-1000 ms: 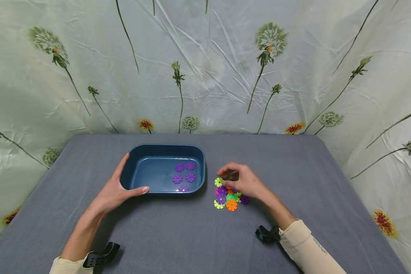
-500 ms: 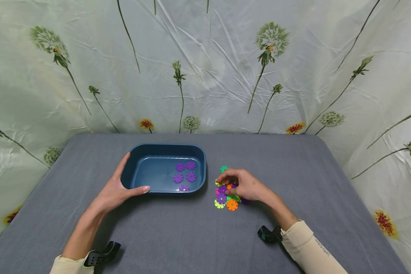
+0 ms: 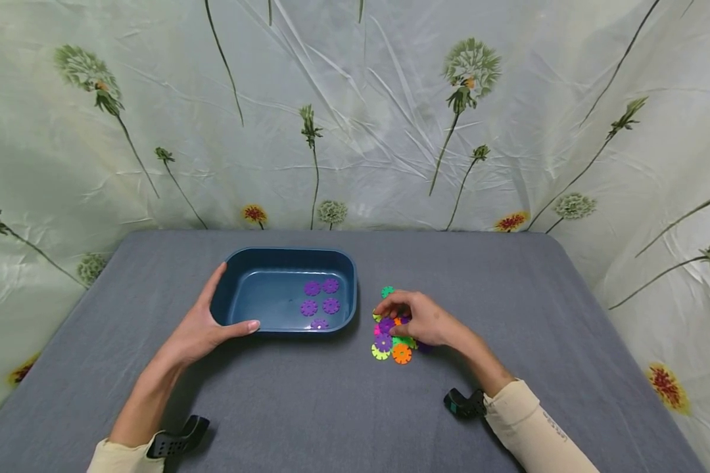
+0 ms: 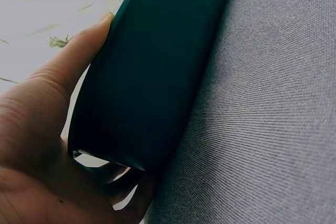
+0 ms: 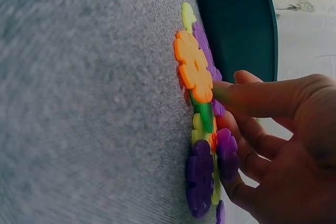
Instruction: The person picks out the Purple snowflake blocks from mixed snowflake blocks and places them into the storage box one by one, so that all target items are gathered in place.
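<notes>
A dark blue tub (image 3: pixel 284 256) stands on the cloth, several purple notched discs (image 3: pixel 312 288) lying flat in its right part. My left hand (image 3: pixel 198 328) grips its left end, the thumb over the front rim, as the left wrist view also shows. My right hand (image 3: pixel 423 320) is over a small pile of flower-shaped discs, its bent fingers and thumb touching it, apart from one another. An orange disc (image 5: pixel 194 66) and a dark purple disc (image 5: pixel 200 178) show in the right wrist view. Any disc under the fingertips is partly hidden.
A green disc (image 3: pixel 387 291) lies just beyond the right fingers. A yellow disc (image 3: pixel 380 353) is at the pile's near edge. Grey cloth (image 3: pixel 307 407) covers the table, and a flower-print curtain (image 3: pixel 361 131) hangs behind it.
My right hand has shifted slightly down onto the pile from the yellow disc at its far edge, and the green disc beyond has come into view. The left hand keeps its hold on the tub.
</notes>
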A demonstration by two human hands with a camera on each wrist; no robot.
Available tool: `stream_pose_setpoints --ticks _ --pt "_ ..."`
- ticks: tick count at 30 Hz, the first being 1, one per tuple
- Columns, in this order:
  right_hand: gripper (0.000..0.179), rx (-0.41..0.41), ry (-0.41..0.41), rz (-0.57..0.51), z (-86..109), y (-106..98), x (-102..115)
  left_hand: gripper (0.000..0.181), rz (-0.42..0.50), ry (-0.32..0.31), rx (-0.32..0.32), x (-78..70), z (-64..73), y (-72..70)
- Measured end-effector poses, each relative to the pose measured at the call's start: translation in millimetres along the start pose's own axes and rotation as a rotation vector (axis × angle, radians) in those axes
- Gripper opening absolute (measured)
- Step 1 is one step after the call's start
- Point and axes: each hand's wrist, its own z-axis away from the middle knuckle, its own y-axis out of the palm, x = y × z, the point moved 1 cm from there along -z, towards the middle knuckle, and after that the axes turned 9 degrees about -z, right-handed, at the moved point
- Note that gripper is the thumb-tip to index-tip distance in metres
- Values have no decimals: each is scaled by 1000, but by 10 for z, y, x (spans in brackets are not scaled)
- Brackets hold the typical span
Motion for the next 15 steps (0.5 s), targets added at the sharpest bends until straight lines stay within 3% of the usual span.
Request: stream_pose_setpoints --ticks 8,15 --pt "30 -34 -60 9 1 -7 -14 133 -4 -4 -1 -2 -5 0" --pt "25 -54 -43 -8 -12 -28 19 133 -1 -2 -8 -1 3 2"
